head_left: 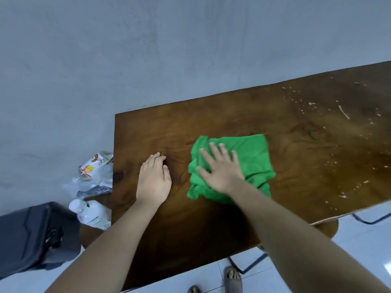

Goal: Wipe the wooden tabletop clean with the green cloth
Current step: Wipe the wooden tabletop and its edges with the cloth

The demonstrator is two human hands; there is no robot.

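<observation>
The dark wooden tabletop [296, 144] fills the middle and right of the head view. A crumpled green cloth [251, 157] lies on it near the centre. My right hand [220, 168] presses flat on the cloth's left part, fingers spread. My left hand [153, 179] rests palm down on the bare wood to the left of the cloth, fingers close together, holding nothing. Pale crumbs and specks [342, 112] are scattered over the right part of the tabletop.
A grey wall stands behind the table. Left of the table, lower down, are a white plastic bottle [91, 214], a clear bag with printed packaging [93, 172] and a dark case [31, 235]. A sandalled foot [232, 279] shows on the white tiled floor below the front edge.
</observation>
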